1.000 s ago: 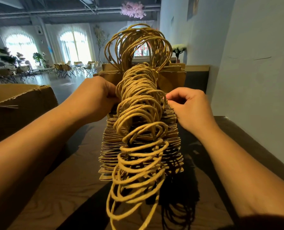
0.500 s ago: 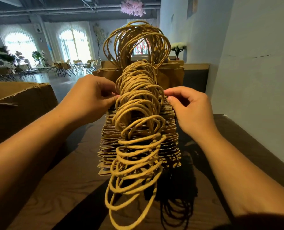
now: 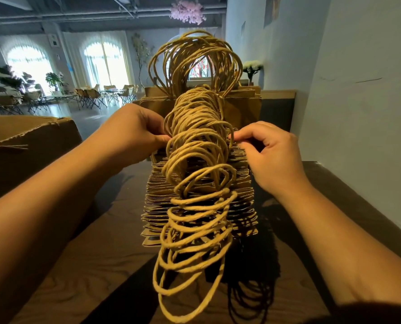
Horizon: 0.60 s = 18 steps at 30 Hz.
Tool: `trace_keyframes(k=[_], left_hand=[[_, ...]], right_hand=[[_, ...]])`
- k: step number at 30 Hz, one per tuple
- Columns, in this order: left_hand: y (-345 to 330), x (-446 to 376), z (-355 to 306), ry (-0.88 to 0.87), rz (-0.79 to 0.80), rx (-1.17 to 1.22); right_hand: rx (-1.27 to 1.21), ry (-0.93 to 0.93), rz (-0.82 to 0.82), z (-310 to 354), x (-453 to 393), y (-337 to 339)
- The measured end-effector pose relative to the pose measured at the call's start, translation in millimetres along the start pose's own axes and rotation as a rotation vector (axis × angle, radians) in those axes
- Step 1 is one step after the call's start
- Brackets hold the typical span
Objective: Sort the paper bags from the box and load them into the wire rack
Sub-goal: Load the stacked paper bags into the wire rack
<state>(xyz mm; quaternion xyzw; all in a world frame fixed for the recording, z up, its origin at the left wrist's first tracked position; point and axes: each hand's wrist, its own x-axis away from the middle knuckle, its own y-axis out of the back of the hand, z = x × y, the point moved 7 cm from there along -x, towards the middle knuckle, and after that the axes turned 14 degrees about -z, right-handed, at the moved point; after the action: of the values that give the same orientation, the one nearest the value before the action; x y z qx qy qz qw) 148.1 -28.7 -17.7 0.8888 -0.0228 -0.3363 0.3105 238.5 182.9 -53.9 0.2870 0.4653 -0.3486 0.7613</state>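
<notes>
I've got a long row of brown paper bags [image 3: 199, 202] standing upright on edge, packed tight, running from approx 6 o'clock near me out to 12 o'clock. Their twisted-paper handles [image 3: 194, 206] loop up along the row's centre; the far ones at 12 o'clock arch high, the near ones sag toward me at 6. I can't make out the wire rack under the bags, too much paper in the way.

My left hand [image 3: 129, 134] is at approx 10 o'clock of the row's middle, fingers curled, thumb and fingertips pinching the top edge of bags on the left side, just beside the handles. My right hand [image 3: 272, 155] is at approx 2 o'clock, fingers bent, thumb and index fingertip [image 3: 235, 136] nipping bag tops on the right side. Both hands touch the bags at about the same depth, w/ the handle column between them.

The cardboard box [image 3: 31, 146] sits at 9 o'clock, torn rim showing, well apart from the bags. All of it rests on a dark wood-grain table [image 3: 96, 265]. White wall [image 3: 370, 101] runs along 3 o'clock. Chairs and arched windows at 11 o'clock, far bkgd.
</notes>
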Motion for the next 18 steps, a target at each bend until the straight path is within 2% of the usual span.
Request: trace_keyframes(k=[3,6,10,18], left_hand=[[-3.2,-1.6,1.5,0.066,0.033,0.019],[-2.8,-2.3,3.2,0.109,0.000,0.070],[-2.2,-1.4,4.0,0.093,-0.039,0.124],[-2.2,1.2,-4.1,0.014,-0.051,0.050]], right_hand=[[0.011,0.009,0.015,2.1,0.8,0.5],[0.001,-0.069,0.000,-2.1,-1.4,3.6],[-0.003,-0.205,-0.041,-13.2,-1.5,6.8],[0.015,-0.181,-0.042,-11.8,9.6,5.3]])
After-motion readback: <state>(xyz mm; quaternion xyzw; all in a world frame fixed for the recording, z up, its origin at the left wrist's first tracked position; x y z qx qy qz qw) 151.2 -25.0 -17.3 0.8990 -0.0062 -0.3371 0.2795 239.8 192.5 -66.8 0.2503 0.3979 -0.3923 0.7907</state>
